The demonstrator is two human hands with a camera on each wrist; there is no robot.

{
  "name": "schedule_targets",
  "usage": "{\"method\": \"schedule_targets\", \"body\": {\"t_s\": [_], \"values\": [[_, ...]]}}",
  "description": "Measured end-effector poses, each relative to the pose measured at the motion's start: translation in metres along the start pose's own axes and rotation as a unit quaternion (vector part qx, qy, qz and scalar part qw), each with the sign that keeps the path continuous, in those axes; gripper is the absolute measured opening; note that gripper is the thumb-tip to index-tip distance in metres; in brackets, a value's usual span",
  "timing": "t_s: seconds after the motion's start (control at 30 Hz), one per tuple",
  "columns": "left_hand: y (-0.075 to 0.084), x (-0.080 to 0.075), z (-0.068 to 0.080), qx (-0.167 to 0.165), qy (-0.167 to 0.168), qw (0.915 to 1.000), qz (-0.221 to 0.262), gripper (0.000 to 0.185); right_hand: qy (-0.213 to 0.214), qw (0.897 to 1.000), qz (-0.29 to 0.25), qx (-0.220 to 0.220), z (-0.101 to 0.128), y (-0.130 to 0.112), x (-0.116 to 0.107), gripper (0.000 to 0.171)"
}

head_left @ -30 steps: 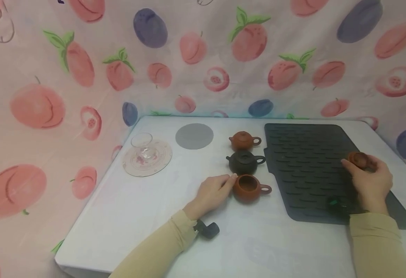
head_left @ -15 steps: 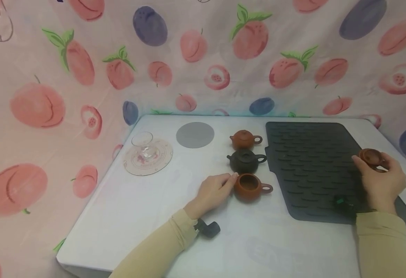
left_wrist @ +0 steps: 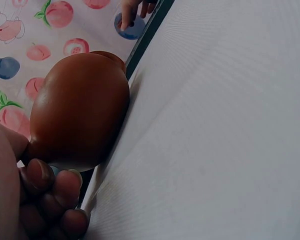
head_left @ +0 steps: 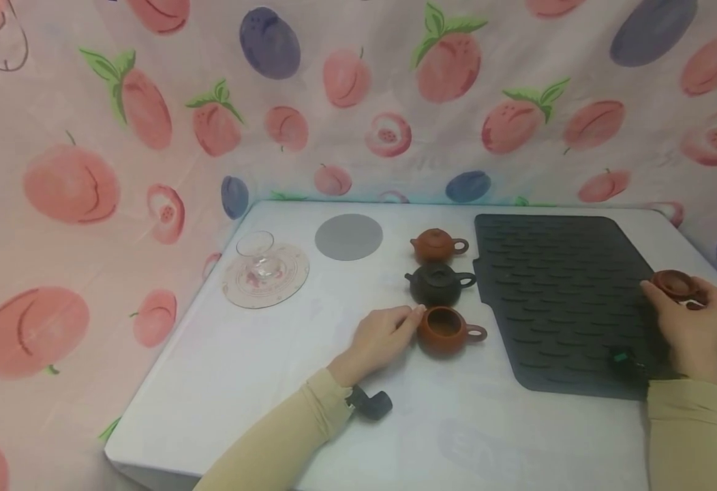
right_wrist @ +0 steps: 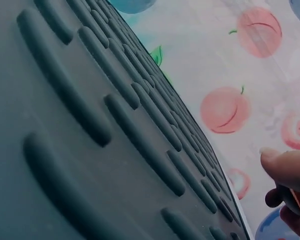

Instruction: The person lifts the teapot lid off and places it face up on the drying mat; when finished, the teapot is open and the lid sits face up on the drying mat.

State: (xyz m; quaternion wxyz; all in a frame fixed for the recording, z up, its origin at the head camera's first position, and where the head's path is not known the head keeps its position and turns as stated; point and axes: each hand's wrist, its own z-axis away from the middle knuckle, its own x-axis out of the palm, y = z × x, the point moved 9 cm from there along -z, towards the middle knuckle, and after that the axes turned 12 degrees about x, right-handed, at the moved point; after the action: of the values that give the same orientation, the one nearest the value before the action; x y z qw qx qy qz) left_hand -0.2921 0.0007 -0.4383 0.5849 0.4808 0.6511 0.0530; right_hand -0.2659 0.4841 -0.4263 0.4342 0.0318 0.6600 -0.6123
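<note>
A reddish-brown teapot (head_left: 443, 331) without its lid stands at the front of a row of teapots, handle to the right. My left hand (head_left: 378, 341) pinches its spout; in the left wrist view the teapot's rounded body (left_wrist: 82, 110) rises past the curled fingers (left_wrist: 67, 187). Over the right edge of the dark ridged mat (head_left: 567, 300), my right hand (head_left: 702, 327) holds a small brown teapot lid (head_left: 674, 284), its hollow underside facing up. The right wrist view catches the lid's round knob (right_wrist: 273, 198) under the thumb (right_wrist: 285, 167).
Behind the open teapot stand a black teapot (head_left: 438, 283) and a brown teapot (head_left: 437, 244), both lidded. A glass (head_left: 256, 247) sits on a patterned round coaster (head_left: 285, 290) at the left. A grey disc (head_left: 349, 237) lies near the back edge of the white table (head_left: 242, 395).
My right hand has moved to the right with the lid, from over the mat to its right edge, tipping the underside upward. The left hand has stayed at the spout.
</note>
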Motion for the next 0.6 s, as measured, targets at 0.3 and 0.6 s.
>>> {"method": "schedule_targets", "body": {"t_s": [0.3,0.6], "values": [[-0.0002,0.0006,-0.0001,-0.002,-0.002,1.0,-0.002,0.05,0.015,0.999,0.029,-0.044,0.0015,-0.0009,-0.0015,0.072],[0.0005,-0.0007,0.0001,0.002,0.002,1.0,-0.004,0.05,0.001,0.993,0.097,-0.061,-0.0073,0.0025,0.0053,0.071]]}}
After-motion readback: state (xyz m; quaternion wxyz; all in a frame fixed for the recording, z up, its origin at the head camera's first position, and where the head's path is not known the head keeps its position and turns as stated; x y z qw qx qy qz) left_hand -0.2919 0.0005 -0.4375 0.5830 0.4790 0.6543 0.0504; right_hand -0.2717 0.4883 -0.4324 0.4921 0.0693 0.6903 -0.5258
